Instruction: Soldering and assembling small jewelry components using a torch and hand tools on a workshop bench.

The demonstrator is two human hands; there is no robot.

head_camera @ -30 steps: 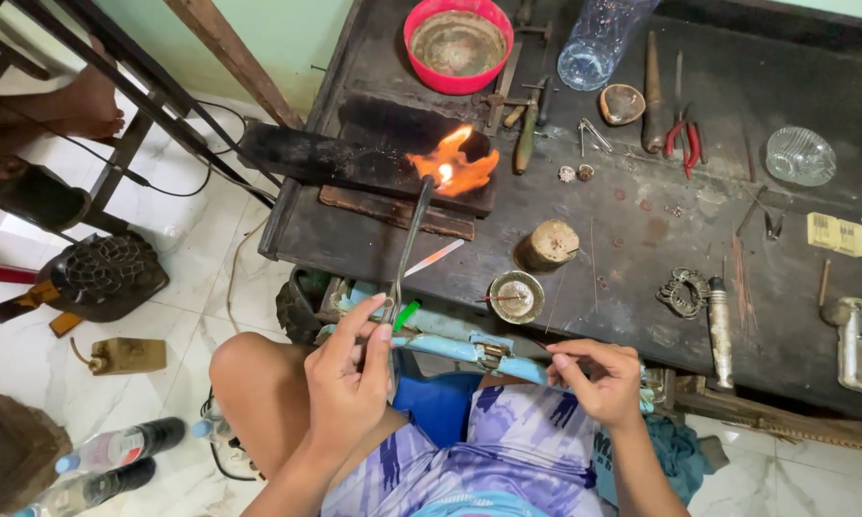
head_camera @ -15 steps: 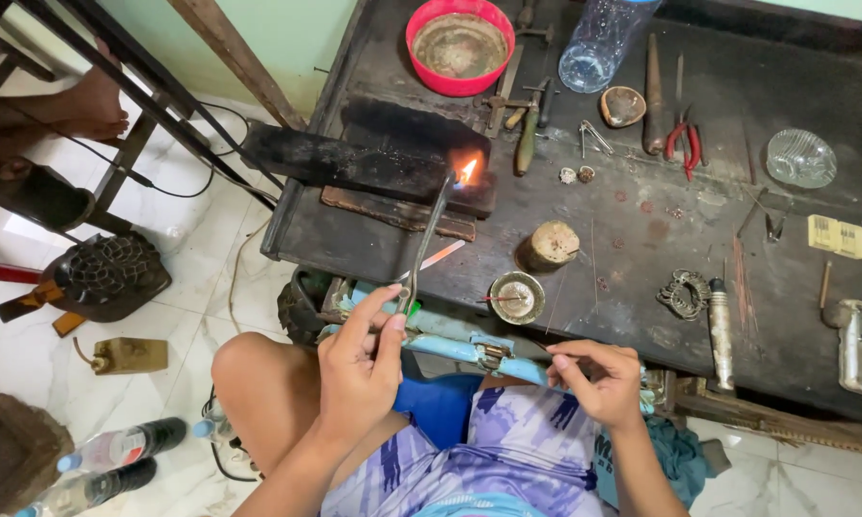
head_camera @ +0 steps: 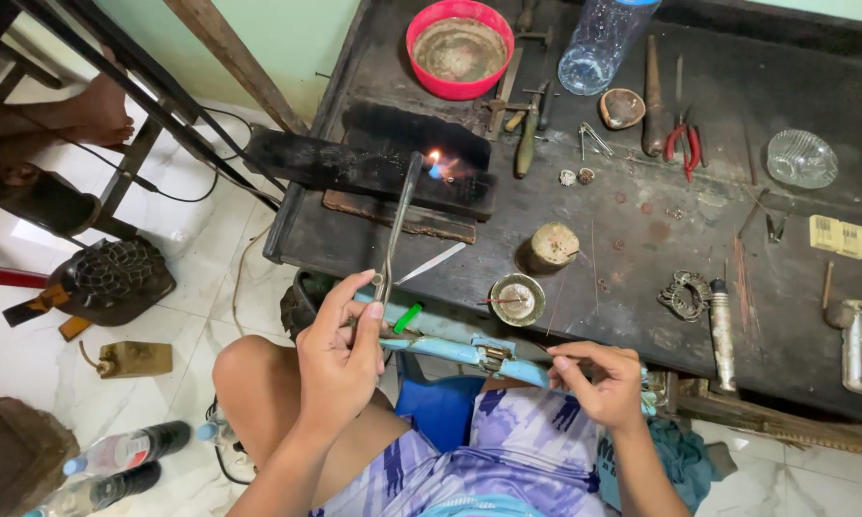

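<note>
My left hand [head_camera: 340,359] pinches the metal blowtorch pipe [head_camera: 399,222], its flame [head_camera: 435,163] licking the charred block [head_camera: 373,168], so I'd better hold steady while my right hand [head_camera: 598,383] pinches thin wire [head_camera: 517,347].

Soft, even daylight, sharp focus, mild wide-angle edge distortion.

Your arms are bare from the elbows down: no sleeves, no gloves, and no watch or ring that shows on your left hand [head_camera: 340,359] or your right hand [head_camera: 598,383]. Your knee at 7 o'clock is bare too. You wear shorts [head_camera: 488,460] of thin cloth, patterned in purple, lilac and white blocky shapes, with a pale blue band at 6 o'clock.
</note>
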